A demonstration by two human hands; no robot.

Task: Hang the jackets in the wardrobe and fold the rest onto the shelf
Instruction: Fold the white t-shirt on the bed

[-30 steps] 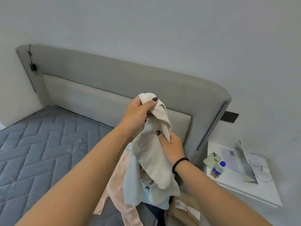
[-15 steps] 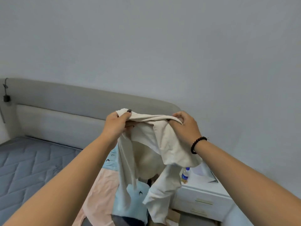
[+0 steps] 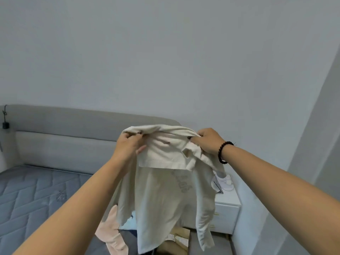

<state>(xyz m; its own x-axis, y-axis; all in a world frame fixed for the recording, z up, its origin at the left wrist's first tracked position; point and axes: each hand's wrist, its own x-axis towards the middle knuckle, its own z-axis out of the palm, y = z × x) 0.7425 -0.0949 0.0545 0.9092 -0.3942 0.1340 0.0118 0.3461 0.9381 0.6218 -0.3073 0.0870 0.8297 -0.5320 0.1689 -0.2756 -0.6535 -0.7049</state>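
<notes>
A cream garment (image 3: 161, 196) with grey lettering hangs in front of me above the bed. My left hand (image 3: 128, 144) grips its top edge on the left side. On the right side my right hand (image 3: 207, 140), with a dark bead bracelet at the wrist, grips the same top edge. The cloth is spread between the two hands and its sleeves dangle down. Below it lie a pink garment (image 3: 110, 234) and a light blue one (image 3: 129, 220), partly hidden by the cream cloth.
The bed has a grey quilted mattress (image 3: 33, 196) and a grey padded headboard (image 3: 64, 137). A white bedside cabinet (image 3: 226, 212) stands to the right with small items on top. A brown paper package (image 3: 176, 238) lies below. The wall corner (image 3: 312, 126) is at the right.
My hands have moved apart along the garment's top edge, so the bunched cream cloth now hangs spread out. The view has tilted up toward the wall.
</notes>
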